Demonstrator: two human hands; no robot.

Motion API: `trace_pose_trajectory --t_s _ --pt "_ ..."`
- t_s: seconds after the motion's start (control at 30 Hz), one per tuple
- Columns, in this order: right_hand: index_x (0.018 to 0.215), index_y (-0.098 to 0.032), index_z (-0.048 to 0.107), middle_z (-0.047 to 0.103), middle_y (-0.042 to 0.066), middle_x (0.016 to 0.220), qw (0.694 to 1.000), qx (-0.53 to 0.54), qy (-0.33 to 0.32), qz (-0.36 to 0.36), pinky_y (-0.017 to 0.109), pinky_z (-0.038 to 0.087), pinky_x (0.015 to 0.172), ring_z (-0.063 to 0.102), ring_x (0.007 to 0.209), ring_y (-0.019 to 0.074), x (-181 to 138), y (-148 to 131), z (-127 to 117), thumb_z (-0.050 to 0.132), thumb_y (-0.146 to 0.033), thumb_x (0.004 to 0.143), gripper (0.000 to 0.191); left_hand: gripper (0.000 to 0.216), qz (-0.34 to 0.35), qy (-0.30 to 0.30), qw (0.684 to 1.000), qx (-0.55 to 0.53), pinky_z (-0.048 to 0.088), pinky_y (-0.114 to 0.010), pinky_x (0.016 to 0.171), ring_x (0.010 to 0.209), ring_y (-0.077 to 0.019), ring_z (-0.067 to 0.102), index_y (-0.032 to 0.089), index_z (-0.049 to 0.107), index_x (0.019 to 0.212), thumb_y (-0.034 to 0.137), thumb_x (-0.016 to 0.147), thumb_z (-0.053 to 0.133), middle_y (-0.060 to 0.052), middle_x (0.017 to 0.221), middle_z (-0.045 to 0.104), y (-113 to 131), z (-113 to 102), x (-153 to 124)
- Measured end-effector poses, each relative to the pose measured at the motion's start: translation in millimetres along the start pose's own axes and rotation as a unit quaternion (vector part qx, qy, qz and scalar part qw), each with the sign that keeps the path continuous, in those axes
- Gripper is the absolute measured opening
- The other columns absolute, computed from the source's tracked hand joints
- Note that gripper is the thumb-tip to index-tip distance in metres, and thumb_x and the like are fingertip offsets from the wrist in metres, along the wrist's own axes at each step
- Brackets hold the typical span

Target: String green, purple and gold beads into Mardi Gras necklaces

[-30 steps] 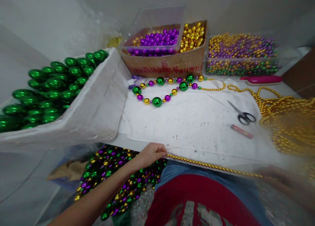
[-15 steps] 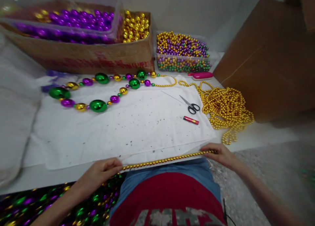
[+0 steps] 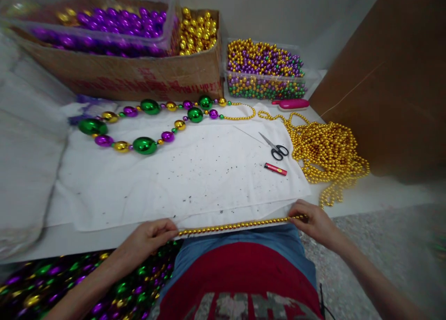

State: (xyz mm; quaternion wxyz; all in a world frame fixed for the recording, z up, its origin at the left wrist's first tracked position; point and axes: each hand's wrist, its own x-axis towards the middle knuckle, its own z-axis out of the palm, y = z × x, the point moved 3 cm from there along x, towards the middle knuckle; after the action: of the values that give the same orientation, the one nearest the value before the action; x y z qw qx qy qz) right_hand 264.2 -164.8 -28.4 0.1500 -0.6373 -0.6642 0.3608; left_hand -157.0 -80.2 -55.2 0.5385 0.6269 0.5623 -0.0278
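Note:
A gold bead strand runs nearly straight along the table's front edge, close to my body. My left hand pinches its left end between thumb and fingers. At the other end my right hand has its fingers closed on the strand, and a few beads show within the grip. Past my hands, black-handled scissors lie on the white cloth, with a red lighter just below them. A necklace of large green, purple and gold beads is spread on the cloth's far left.
Gold bead strands are heaped at the right, beside a large brown cardboard box. Along the back stand a carton of purple and gold balls and a clear tub of small beads. A pink-handled tool lies before the tub.
The camera view has shifted slightly, so the table's things appear a little further right. Both hands keep their hold on the gold strand, which stays stretched between them.

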Motion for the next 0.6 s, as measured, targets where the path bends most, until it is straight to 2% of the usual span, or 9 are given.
trace_pose_trajectory --t_s 0.2,0.37,0.47,0.6 --pt "0.081 -0.020 0.063 0.067 0.004 0.080 0.998 -0.037 -0.032 0.026 0.030 0.047 0.067 0.062 0.076 0.0197 0 3 5 0.053 -0.030 0.085 0.015 0.040 -0.005 0.016 1.000 -0.010 0.029 -0.024 0.055 0.058 -0.0134 0.041 0.016 0.060 0.070 0.055 0.071 0.052 0.002 0.059 0.048 8 0 -4" --pt "0.092 -0.023 0.067 0.071 0.004 0.089 0.998 -0.025 -0.044 0.041 0.031 0.052 0.072 0.066 0.083 0.0224 -10 24 9 0.053 -0.042 0.086 0.025 0.029 -0.008 0.036 0.999 -0.025 0.028 -0.023 0.053 0.056 -0.0115 0.039 0.015 0.061 0.071 0.043 0.071 0.055 0.004 0.055 0.046 11 4 -13" --pt "0.091 -0.025 0.070 0.074 0.003 0.088 0.997 -0.006 -0.044 0.064 0.030 0.055 0.068 0.069 0.081 0.0241 -11 40 11 0.057 -0.050 0.080 0.030 0.026 0.001 0.048 0.998 -0.043 0.027 -0.022 0.051 0.053 -0.0101 0.038 0.015 0.061 0.070 0.040 0.071 0.056 0.005 0.053 0.045 8 6 -14" --pt "0.085 -0.028 0.073 0.075 0.001 0.079 0.996 -0.004 -0.049 0.072 0.028 0.057 0.061 0.071 0.071 0.0238 -8 43 11 0.060 -0.049 0.078 0.026 0.023 -0.002 0.062 0.997 -0.043 0.027 -0.022 0.051 0.052 -0.0097 0.038 0.014 0.062 0.070 0.037 0.071 0.058 0.005 0.052 0.045 5 7 -16"
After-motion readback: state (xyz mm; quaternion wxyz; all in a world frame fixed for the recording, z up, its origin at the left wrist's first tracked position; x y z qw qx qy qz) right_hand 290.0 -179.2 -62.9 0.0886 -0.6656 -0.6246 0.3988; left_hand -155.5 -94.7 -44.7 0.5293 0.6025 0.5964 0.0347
